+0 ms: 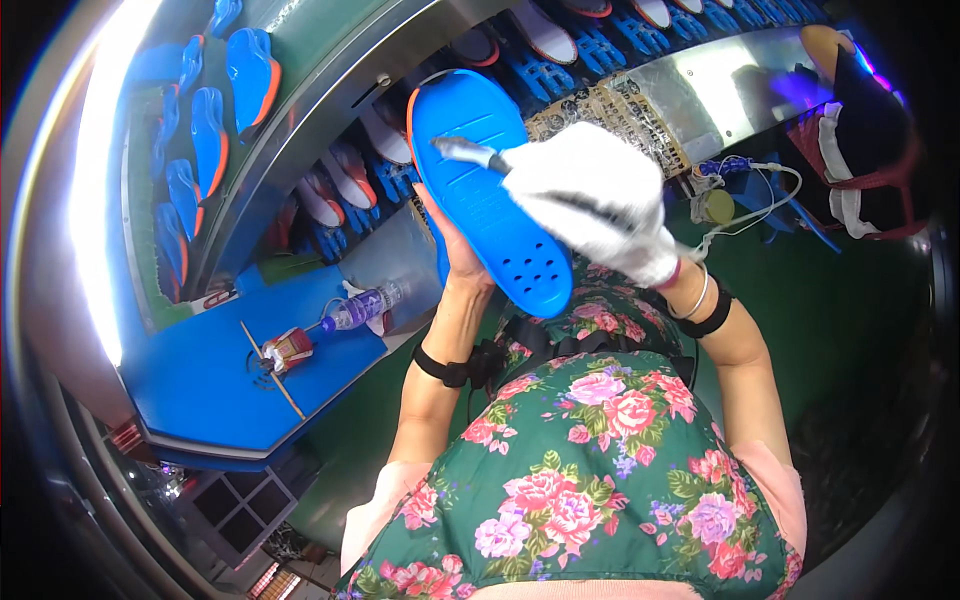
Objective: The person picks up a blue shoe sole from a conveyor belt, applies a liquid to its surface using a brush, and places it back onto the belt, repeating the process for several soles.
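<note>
A blue shoe sole with an orange edge stands tilted in front of me, its broad inner face turned up and several small holes near its lower end. My left hand is closed round its left side and underside; most of its fingers are hidden behind it. My right hand, in a white glove, is closed round a brush with a grey tip. The tip lies over the upper middle of the sole, seemingly touching it. The glove hides most of the brush handle.
A blue table at left carries a clear bottle, a small red container and a thin stick. Several blue soles sit on a green belt. Shoe uppers and blue soles line the far side behind a metal rail.
</note>
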Tool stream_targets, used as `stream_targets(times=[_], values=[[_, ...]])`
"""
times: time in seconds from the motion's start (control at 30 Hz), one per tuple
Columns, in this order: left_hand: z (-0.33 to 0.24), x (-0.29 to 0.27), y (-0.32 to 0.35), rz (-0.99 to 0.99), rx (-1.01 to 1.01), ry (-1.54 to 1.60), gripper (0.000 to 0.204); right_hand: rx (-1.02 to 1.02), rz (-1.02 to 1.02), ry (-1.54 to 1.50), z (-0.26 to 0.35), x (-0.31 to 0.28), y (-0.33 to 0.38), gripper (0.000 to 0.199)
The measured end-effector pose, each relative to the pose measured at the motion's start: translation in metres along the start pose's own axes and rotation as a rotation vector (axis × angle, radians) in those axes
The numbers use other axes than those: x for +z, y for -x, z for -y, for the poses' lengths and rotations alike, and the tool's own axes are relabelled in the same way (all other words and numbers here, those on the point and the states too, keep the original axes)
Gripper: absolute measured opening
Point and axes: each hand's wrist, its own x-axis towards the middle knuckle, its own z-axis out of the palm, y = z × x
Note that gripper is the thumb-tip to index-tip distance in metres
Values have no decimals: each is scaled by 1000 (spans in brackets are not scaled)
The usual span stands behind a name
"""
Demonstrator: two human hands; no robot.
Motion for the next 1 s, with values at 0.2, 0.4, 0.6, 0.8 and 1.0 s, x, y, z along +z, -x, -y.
stream_targets(times=[0.2, 0.4, 0.6, 0.8, 1.0], values=[[-4, -24, 18, -90, 14, 257, 111, -46, 122, -125, 13, 9, 13, 24], [-11, -13, 7, -137, -17, 308, 118, -136, 159, 36, 12, 14, 19, 26], [-20, -21, 4, -34, -1, 6, 123, 39, 151, -125, 5, 9, 25, 26], [-22, -47, -4, 120, -12, 67, 113, -14, 169, -213, 15, 23, 42, 28], [-21, -41, -3, -31, 132, 81, 114, -13, 170, -96, 11, 19, 45, 28]])
